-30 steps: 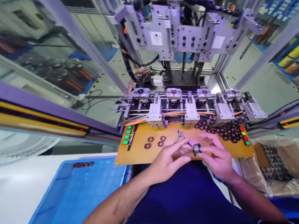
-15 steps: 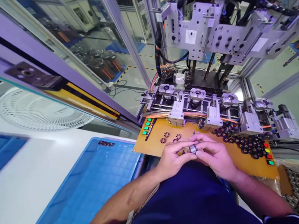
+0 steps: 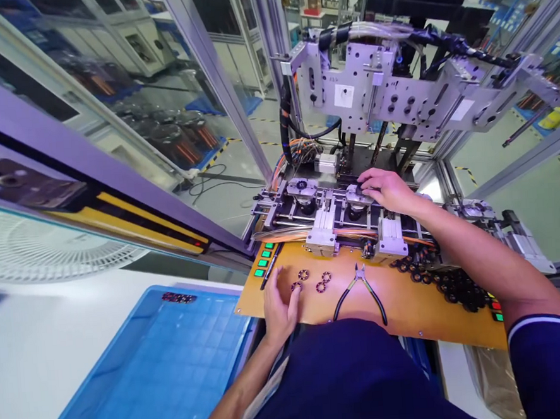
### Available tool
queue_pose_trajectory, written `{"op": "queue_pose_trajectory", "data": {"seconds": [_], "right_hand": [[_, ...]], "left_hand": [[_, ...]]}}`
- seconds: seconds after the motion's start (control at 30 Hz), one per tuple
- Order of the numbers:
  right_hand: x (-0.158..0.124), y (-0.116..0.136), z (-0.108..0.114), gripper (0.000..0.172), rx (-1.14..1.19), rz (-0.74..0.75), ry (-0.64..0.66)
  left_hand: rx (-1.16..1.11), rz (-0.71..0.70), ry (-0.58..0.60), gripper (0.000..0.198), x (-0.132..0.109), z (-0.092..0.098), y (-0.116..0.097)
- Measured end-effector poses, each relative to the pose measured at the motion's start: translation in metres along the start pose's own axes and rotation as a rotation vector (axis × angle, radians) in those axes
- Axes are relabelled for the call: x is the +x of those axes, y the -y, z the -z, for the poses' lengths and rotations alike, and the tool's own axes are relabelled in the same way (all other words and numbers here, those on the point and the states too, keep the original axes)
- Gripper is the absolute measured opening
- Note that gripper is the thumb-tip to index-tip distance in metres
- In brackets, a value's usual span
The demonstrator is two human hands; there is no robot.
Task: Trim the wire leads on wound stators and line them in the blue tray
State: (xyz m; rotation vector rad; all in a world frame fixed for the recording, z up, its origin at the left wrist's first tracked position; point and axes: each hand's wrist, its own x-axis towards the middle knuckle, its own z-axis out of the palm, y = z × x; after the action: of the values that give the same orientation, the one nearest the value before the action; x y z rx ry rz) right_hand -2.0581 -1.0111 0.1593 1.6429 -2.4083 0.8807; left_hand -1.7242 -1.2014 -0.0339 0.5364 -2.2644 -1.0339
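My right hand (image 3: 389, 191) reaches out to the second round metal fixture (image 3: 355, 197) of the machine. Its fingers close over the top of that fixture, around something dark that they mostly hide. Above the left part of the orange board (image 3: 399, 303), my left hand (image 3: 279, 305) has its thumb and fingers apart and holds nothing that I can see. Close to its fingertips lies a small dark ring with copper-coloured spots (image 3: 297, 287). Several like it, such as one ring (image 3: 303, 275), lie to its right. Cutting pliers (image 3: 360, 280) with black-and-yellow handles rest on the board, handles spread.
Dark ring parts (image 3: 460, 287) are heaped at the board's right. A pen (image 3: 270, 267) lies beside green buttons (image 3: 263, 263) at its left edge. A blue tray (image 3: 185, 361) holds a few dark pieces. Above the fixtures hangs a metal plate assembly (image 3: 367, 90).
Both hands have parted from the small metal part they held together. My right hand has moved forward to the fixture, my left hand leftward to the rings. The pliers now show on the board.
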Motion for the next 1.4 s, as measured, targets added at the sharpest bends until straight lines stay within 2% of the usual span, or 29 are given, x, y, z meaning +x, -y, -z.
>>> {"op": "queue_pose_trajectory", "data": {"seconds": [0.13,0.6,1.07,1.27,1.4], "right_hand": [[-0.001,-0.003,-0.007,0.019,-0.041,0.013,0.058],[0.005,-0.002,-0.011,0.02,-0.216,-0.028,0.182],[-0.002,-0.002,-0.011,0.027,-0.269,0.021,0.177],[-0.025,-0.001,-0.012,0.049,-0.278,0.04,0.188],[-0.034,0.0,-0.017,0.054,-0.283,0.026,0.132]], "left_hand": [[0.013,0.016,0.007,0.064,0.001,-0.001,-0.002],[0.042,0.026,0.038,0.064,0.002,0.0,-0.004],[0.05,0.024,0.026,0.061,0.001,0.001,-0.003],[0.053,0.024,0.018,0.063,0.002,-0.002,-0.004],[0.051,-0.005,0.016,0.062,0.001,0.001,-0.005]]}}
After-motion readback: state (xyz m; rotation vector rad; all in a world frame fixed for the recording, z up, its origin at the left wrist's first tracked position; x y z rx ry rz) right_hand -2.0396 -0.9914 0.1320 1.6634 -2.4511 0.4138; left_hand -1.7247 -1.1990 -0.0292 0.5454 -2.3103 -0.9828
